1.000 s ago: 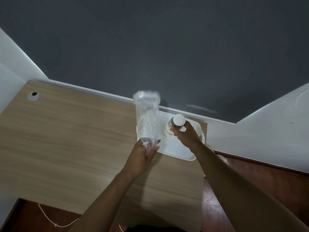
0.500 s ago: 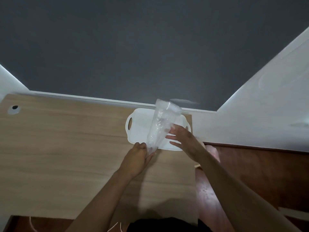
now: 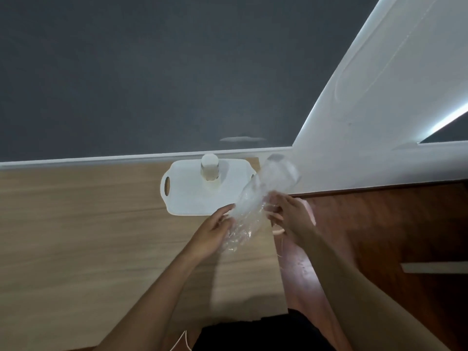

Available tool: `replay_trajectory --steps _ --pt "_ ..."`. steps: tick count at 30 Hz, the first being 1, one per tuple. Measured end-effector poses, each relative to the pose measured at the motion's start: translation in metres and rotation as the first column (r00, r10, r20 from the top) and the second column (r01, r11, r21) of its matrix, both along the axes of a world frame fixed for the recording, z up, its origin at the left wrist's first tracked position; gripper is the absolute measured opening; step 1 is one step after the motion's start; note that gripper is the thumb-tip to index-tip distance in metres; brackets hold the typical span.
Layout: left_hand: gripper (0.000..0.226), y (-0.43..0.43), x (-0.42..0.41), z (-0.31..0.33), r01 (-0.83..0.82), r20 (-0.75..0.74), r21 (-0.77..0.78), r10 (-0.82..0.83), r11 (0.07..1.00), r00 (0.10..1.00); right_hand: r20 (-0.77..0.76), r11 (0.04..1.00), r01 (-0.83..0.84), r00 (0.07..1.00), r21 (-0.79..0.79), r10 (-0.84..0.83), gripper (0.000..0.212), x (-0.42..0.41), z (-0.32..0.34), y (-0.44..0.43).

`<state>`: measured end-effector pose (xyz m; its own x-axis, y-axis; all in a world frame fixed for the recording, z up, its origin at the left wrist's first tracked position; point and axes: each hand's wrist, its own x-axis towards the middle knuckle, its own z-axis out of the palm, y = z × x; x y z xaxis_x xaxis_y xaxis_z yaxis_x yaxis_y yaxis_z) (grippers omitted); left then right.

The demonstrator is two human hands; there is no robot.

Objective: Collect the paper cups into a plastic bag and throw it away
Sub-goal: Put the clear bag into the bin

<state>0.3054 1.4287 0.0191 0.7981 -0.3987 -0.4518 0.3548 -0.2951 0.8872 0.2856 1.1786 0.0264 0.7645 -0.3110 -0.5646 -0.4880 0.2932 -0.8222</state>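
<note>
Movement since the earlier frames carried the plastic bag point(image 3: 255, 206) to the right. Half a second before, it had stood over the white tray point(image 3: 187, 200) and hidden its middle; now it slanted past the tray's right end, mouth uppermost and out beyond the corner of the wooden table point(image 3: 76, 236). That uncovered the paper cups point(image 3: 209, 169), which your right hand point(image 3: 288, 216) had gripped a second earlier and had since let go.

Your left hand point(image 3: 211, 236) reached in from below, thumb stretched forward along the film and fingers curled under the bag's crumpled lower end, holding it just above the table's near right part. Your right hand came in from the right over the reddish floor point(image 3: 392, 224), its fingertips bent in and pinching the bag's side about halfway up. The bag hung stretched between the two hands.

The cups stood upright as one stack on the tray, near its back edge and about midway along; how many there were could not be told. Whether anything lay inside the bag could not be made out through the crinkled film.
</note>
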Motion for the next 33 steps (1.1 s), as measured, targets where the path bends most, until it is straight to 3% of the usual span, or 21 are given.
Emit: replay_trajectory --steps 6,13,18,27,29,33 --pt "0.04 -0.069 0.006 -0.008 -0.016 0.039 0.067 0.014 0.998 0.999 -0.094 0.971 -0.192 0.974 0.143 0.206 0.042 -0.011 -0.008 -0.036" --pt "0.049 -0.162 0.011 -0.041 0.078 0.039 0.242 -0.09 0.967 0.995 -0.22 0.978 -0.149 0.959 0.147 0.179 0.035 -0.026 -0.031 -0.087" --pt "0.052 -0.217 0.014 -0.079 0.116 -0.087 0.338 -0.092 0.934 0.992 -0.338 0.986 -0.079 0.933 0.148 0.125 0.033 -0.02 -0.063 -0.132" --pt "0.057 -0.294 0.039 -0.166 0.157 -0.292 0.381 -0.043 0.911 0.956 -0.469 0.988 -0.132 0.869 0.085 0.156 0.01 0.007 -0.157 -0.196" --pt "0.057 -0.308 0.047 -0.191 0.16 -0.307 0.4 -0.032 0.903 0.951 -0.479 0.988 -0.141 0.864 0.068 0.157 0.017 0.017 -0.186 -0.209" --pt "0.057 -0.32 0.056 -0.222 0.154 -0.321 0.41 -0.015 0.899 0.947 -0.511 0.96 -0.279 0.821 0.032 0.255 0.051 0.027 -0.227 -0.228"
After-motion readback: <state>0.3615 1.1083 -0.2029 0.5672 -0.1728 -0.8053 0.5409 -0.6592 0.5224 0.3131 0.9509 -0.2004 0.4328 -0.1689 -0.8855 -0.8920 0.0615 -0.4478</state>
